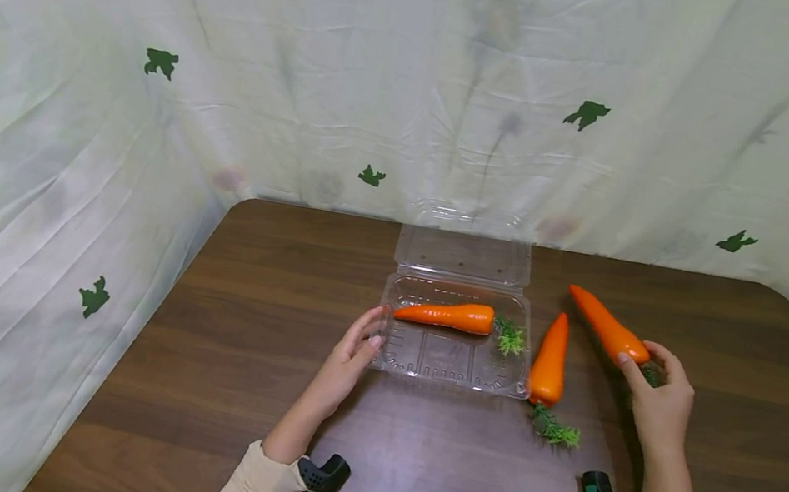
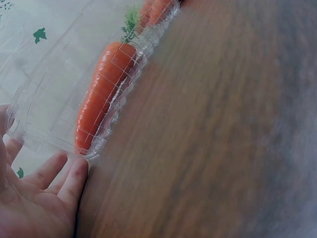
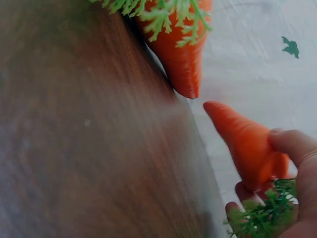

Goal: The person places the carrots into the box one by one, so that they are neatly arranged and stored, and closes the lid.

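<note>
A clear plastic clamshell box (image 1: 434, 367) stands on the table with its lid (image 1: 464, 256) folded back. Inside lies a carrot (image 1: 449, 315), green leafy top to the right and tip to the left. My left hand (image 1: 351, 355) is at the box's left edge; in the left wrist view its extended fingers (image 2: 74, 181) reach the box's corner beside the carrot tip. To the right, my right hand (image 1: 664, 399) grips another carrot (image 1: 607, 322) by its thick end, tip pointing away and left. Its leafy top (image 3: 267, 210) shows against the palm in the right wrist view.
A third carrot (image 1: 550, 362) lies just right of the box, its leafy top (image 1: 554, 428) towards me. The brown wooden table (image 1: 237, 342) ends at a pale curtain (image 1: 356, 89) with green leaf shapes, at the back and sides.
</note>
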{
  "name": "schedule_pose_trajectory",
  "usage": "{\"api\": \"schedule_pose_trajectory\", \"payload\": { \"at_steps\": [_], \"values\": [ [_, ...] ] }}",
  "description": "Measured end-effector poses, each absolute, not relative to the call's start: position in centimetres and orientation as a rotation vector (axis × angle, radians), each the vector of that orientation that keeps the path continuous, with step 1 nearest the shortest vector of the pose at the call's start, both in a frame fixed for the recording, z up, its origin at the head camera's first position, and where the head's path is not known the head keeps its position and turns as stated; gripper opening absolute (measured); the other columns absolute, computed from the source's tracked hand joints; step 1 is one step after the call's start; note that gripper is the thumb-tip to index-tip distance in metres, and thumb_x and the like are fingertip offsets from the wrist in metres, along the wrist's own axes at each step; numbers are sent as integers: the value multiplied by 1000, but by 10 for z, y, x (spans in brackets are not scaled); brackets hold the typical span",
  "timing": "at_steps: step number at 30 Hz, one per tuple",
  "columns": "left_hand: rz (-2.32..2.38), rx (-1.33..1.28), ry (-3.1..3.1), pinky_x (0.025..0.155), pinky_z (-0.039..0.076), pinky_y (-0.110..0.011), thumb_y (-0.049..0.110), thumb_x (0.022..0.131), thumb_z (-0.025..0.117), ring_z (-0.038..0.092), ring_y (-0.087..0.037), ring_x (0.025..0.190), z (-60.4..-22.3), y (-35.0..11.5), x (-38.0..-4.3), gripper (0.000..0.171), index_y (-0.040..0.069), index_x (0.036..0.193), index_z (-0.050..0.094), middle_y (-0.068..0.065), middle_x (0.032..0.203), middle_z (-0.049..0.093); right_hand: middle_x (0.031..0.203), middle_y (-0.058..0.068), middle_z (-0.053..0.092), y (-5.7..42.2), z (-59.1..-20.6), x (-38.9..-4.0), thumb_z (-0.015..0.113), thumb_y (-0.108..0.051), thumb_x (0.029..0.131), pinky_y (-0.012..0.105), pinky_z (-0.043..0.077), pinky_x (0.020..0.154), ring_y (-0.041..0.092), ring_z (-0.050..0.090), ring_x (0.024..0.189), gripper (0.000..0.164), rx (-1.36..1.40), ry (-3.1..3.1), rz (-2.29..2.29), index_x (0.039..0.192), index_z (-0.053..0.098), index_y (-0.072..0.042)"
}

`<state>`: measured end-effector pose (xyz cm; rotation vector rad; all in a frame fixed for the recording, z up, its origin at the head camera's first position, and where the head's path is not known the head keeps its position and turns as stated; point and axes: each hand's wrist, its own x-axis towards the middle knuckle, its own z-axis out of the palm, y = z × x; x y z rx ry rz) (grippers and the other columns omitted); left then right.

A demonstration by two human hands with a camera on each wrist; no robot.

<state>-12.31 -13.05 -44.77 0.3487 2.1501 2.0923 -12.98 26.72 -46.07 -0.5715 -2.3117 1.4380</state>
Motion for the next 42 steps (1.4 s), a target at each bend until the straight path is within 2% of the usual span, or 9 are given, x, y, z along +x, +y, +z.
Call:
{"api": "schedule_pose_trajectory", "payload": {
  "at_steps": [7, 13, 21, 27, 42],
  "values": [
    [2089, 349, 2152, 98, 30, -46, 6, 96, 40, 38, -41, 118, -448, -131, -123, 47, 5, 140, 24, -27, 135, 31, 109, -5, 52, 264, -459, -130, 68, -20, 81, 14, 36, 61, 7, 40, 91, 38, -594, -2117, 1546, 117, 59, -14],
    [2087, 342, 2152, 98, 30, -46, 7, 96, 40, 38, -41, 118, -449, -131, -123, 47, 5, 140, 25, -27, 135, 31, 105, -3, 52, 262, -456, -131, 69, -13, 79, 10, 38, 56, 9, 42, 88, 34, -554, -1972, 1653, 113, 61, -10],
    [2088, 356, 2154, 98, 30, -47, 7, 96, 41, 38, -42, 118, -448, -131, -123, 47, 4, 140, 24, -28, 135, 31, 104, -1, 53, 255, -449, -129, 68, -5, 78, 9, 41, 60, 11, 47, 87, 33, -470, -1866, 1741, 111, 61, -6],
    [2082, 355, 2163, 98, 30, -46, 6, 96, 40, 38, -41, 118, -447, -131, -123, 47, 5, 140, 25, -28, 135, 32, 101, 2, 54, 249, -444, -130, 67, 0, 78, 10, 42, 57, 12, 49, 81, 33, -405, -1804, 1786, 110, 62, -4],
    [2085, 344, 2155, 98, 30, -46, 6, 96, 40, 38, -42, 118, -446, -130, -123, 46, 6, 140, 25, -28, 134, 32, 102, 0, 53, 228, -427, -123, 63, -3, 82, 12, 40, 52, 12, 47, 75, 32, -284, -1939, 1714, 114, 59, -2]
  ]
}}
